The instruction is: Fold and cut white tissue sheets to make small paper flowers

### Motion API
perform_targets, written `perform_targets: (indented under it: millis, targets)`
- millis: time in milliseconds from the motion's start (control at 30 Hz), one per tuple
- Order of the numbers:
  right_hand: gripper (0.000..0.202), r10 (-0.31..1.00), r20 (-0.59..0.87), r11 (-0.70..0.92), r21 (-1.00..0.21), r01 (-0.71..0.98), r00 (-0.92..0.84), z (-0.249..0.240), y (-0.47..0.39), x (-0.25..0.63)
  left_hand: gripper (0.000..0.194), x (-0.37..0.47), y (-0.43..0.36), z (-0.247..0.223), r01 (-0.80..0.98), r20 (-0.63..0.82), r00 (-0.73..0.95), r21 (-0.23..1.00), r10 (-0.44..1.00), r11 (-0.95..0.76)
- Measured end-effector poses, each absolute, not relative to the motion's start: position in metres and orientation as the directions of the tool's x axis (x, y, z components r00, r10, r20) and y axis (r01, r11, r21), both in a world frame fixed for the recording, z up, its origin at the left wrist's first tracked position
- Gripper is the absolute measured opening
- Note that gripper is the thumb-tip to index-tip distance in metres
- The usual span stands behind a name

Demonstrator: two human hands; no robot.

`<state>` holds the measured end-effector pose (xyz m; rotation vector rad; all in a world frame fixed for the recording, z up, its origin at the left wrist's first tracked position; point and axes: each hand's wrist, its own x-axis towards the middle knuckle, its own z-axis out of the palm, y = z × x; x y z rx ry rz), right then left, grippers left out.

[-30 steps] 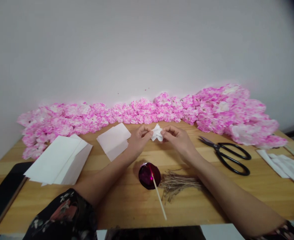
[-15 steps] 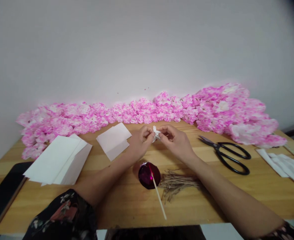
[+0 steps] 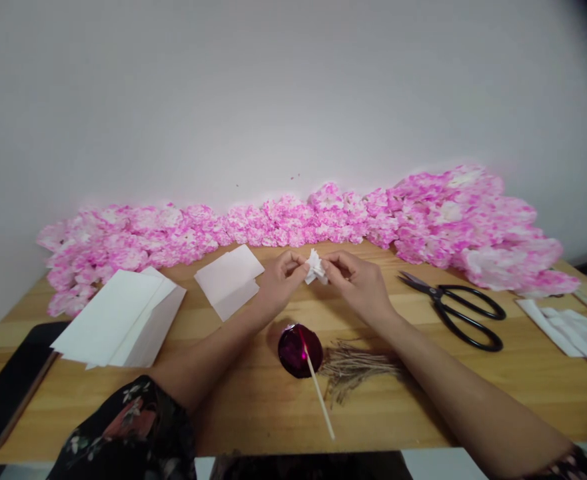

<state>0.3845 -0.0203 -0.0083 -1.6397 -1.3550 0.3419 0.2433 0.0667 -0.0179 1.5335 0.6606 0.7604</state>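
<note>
Between my two hands is a small white paper flower (image 3: 314, 268) with its layers partly fanned out. My left hand (image 3: 284, 283) pinches its left side between thumb and fingers. From the other side, my right hand (image 3: 357, 280) grips it the same way. Below the hands stands a small dish of dark magenta liquid (image 3: 293, 353), with a thin wooden stick (image 3: 320, 400) leaning out of it. Right of the dish lies a bundle of thin brown stems (image 3: 358, 367), partly under my right forearm.
Pink-and-white paper flowers (image 3: 293, 220) line the wall side of the wooden table (image 3: 253, 413). White paper sheets (image 3: 118, 317), a smaller paper stack (image 3: 229, 280) and a phone (image 3: 13, 383) lie left. Black-handled scissors (image 3: 453, 307) and folded white paper strips (image 3: 568, 333) lie right.
The white paper flower looks fuller, its layers more spread between my fingers. Both hands still hold it in nearly the same place; the view has shifted slightly.
</note>
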Motion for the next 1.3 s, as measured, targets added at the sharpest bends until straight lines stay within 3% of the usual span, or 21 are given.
perform_targets:
  millis: [167, 367, 700, 967, 1167, 1300]
  targets:
    - [0.018, 0.885, 0.356, 0.086, -0.758, 0.647, 0.3, -0.007, -0.022, 0.383, 0.018, 0.242, 0.065, -0.018, -0.007, 0.153, 0.617, 0.982, 0.772, -0.189]
    - [0.016, 0.897, 0.304, 0.064, -0.807, 0.587, 0.32, -0.006, -0.02, 0.383, 0.016, 0.242, 0.069, -0.026, -0.008, 0.149, 0.619, 0.983, 0.771, -0.184]
    - [0.02, 0.897, 0.396, 0.101, -0.617, 0.781, 0.197, -0.01, -0.025, 0.383, 0.019, 0.242, 0.066, -0.029, 0.055, 0.134, 0.662, 0.973, 0.737, -0.226]
    - [0.017, 0.92, 0.224, 0.012, -0.838, 0.545, 0.323, -0.008, -0.018, 0.387, 0.018, 0.243, 0.07, -0.024, -0.01, 0.056, 0.613, 0.998, 0.788, -0.064]
    - [0.022, 0.923, 0.253, 0.042, -0.815, 0.578, 0.29, -0.009, -0.018, 0.386, 0.017, 0.243, 0.07, -0.031, 0.034, 0.11, 0.653, 0.984, 0.749, -0.175]
    - [0.027, 0.905, 0.191, -0.001, -0.893, 0.45, 0.381, -0.016, -0.014, 0.397, 0.013, 0.241, 0.066, -0.021, -0.01, 0.125, 0.653, 0.988, 0.747, -0.157]
